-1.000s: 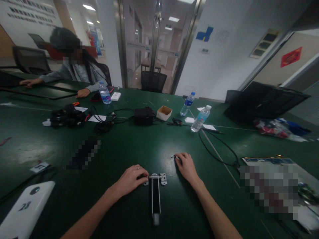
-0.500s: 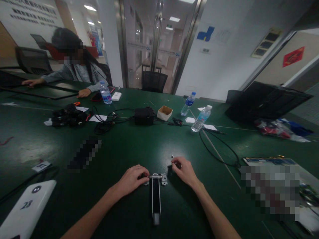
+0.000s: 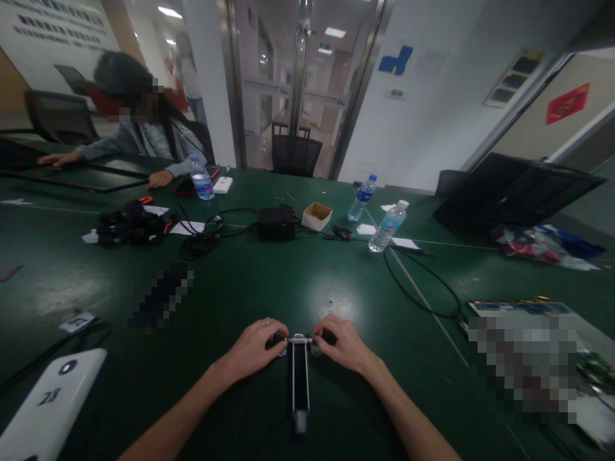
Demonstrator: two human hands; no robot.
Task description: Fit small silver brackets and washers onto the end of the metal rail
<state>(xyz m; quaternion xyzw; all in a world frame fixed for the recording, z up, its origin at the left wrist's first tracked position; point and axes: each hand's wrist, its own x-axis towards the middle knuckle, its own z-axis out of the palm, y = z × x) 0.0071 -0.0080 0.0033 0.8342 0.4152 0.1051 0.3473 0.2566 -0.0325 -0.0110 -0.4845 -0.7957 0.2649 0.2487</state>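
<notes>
A metal hinge bracket with a long dark, silver-edged arm (image 3: 300, 378) lies on the green table, its grey end pointing toward me. At its far end runs a short crosswise rod with side plates. My left hand (image 3: 257, 346) is closed, thumb and fingers pinching the left end of that rod. My right hand (image 3: 343, 344) is closed too, its fingertips at the rod's right end and covering most of the right side plate. Whatever small piece may be between the right fingertips is hidden. Just beyond the right hand lies a small metal nut (image 3: 331, 300).
Ahead stand a black box (image 3: 276, 223), a small open carton (image 3: 317, 216) and water bottles (image 3: 384, 225), among cables. A white numbered case (image 3: 52, 397) lies at left, a panel with electronics (image 3: 523, 310) at right. Across the table a person (image 3: 139, 141) holds a black frame.
My right hand has moved left and toward me, from beside the small nut to the bracket's right end. My left hand has stayed at the left end. Another person has appeared in the background.
</notes>
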